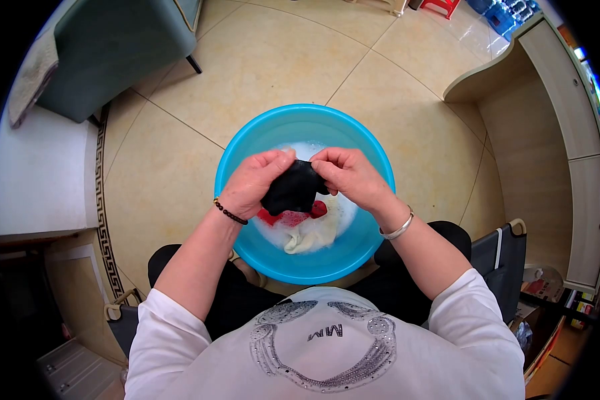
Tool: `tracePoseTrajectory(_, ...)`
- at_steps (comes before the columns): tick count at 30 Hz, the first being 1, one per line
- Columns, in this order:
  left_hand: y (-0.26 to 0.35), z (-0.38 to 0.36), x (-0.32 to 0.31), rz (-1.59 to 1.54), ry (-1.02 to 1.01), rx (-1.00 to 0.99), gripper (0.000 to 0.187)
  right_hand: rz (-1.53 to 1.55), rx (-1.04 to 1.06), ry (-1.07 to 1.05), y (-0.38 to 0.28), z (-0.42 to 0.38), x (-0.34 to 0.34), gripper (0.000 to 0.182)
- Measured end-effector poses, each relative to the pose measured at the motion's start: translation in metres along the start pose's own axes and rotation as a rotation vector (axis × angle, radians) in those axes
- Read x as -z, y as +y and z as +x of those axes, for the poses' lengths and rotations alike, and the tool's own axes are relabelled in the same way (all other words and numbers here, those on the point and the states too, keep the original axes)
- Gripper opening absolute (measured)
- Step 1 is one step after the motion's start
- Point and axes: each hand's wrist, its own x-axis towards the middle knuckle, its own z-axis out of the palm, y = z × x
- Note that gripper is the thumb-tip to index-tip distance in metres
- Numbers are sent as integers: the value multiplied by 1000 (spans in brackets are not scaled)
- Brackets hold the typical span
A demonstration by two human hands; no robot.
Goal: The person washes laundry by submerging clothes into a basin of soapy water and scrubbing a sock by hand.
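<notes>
A wet-looking black cloth (292, 189) is stretched between my two hands above a blue basin (305, 271). My left hand (257, 179) grips its left upper side, thumb on top. The fingers of my right hand (351, 175) pinch its upper right edge, and a small flap hangs below them. Under the cloth, soapy water (343, 223) with white foam fills the basin's bottom. A red cloth (293, 218) and a cream-white cloth (311, 236) lie partly sunk in it. What the black cloth is exactly, I cannot tell.
The basin stands on a tiled floor (280, 60) between my knees. A grey-green chair (123, 50) is at upper left. A curved wooden cabinet (533, 113) rises at right. Far back are a red stool (441, 7) and blue water bottles (502, 19).
</notes>
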Motion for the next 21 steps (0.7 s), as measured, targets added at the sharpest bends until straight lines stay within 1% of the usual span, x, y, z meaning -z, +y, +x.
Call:
tracePoseTrajectory(1, 2, -2, -3, 0, 0, 0, 22, -40, 7, 8, -1, -1, -1, 19)
tracePoseTrajectory(3, 4, -4, -9, 121, 30, -3, 21, -51, 32, 7, -3, -3, -3, 18)
tracePoseTrajectory(4, 2, -4, -8, 120, 30, -4, 21, -62, 58, 6, -3, -3, -3, 17)
tracePoseTrajectory(7, -2, -1, -1, 146, 8, 1, 20, -131, 45, 24, 0, -3, 0, 16)
tracePoseTrajectory(10, -4, -1, 2, 112, -7, 7, 20, -56, 62, 51, 9, 3, 2, 12)
tracePoseTrajectory(13, -5, 1, 5, 40, 8, -13, 20, -38, 42, 62, 8, 3, 1, 14)
tracePoseTrajectory(18, -4, 3, 7, -25, 107, -41, 24, -58, -2, 82, 1, 1, 1, 16)
tracePoseTrajectory(20, -3, 2, 7, -51, 92, -45, 24, -79, -3, 91, 3, 2, 2, 18)
tracePoseTrajectory(21, -2, 2, 7, -77, 77, -48, 24, -107, 34, 106, 5, 3, 1, 19)
